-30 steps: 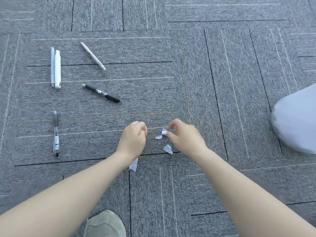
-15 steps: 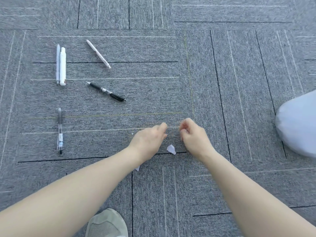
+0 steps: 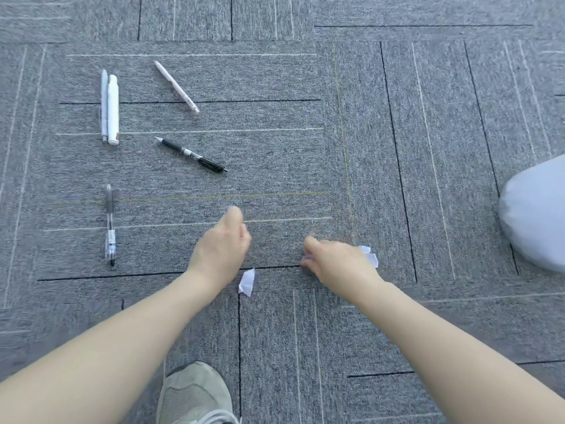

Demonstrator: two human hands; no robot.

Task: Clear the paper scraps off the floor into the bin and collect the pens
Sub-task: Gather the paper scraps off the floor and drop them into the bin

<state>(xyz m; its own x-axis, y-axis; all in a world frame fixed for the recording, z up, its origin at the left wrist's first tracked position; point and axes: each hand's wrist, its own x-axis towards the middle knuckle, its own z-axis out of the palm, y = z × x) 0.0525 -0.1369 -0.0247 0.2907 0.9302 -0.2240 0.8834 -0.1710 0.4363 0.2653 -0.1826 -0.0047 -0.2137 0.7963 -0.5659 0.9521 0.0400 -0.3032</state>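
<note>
My right hand (image 3: 336, 261) is low over the carpet, shut on white paper scraps (image 3: 369, 256) that stick out past its knuckles. Its fingertips press on the carpet seam. My left hand (image 3: 220, 243) hovers to the left with its fingers curled in; no paper shows in it. One white scrap (image 3: 247, 281) lies on the carpet between my wrists. Pens lie to the left: a white pair (image 3: 109, 108) side by side, a white pen (image 3: 177, 86), a black pen (image 3: 192, 155) and a clear pen (image 3: 110, 224).
A pale grey rounded bag-like shape (image 3: 535, 215) sits at the right edge, partly cut off. My grey shoe (image 3: 195, 396) is at the bottom centre. Grey carpet tiles (image 3: 428, 133) cover the whole floor.
My right hand dropped onto the spot of the middle scrap, which no longer shows. My left hand drew back to the left, uncovering the scrap by my wrist.
</note>
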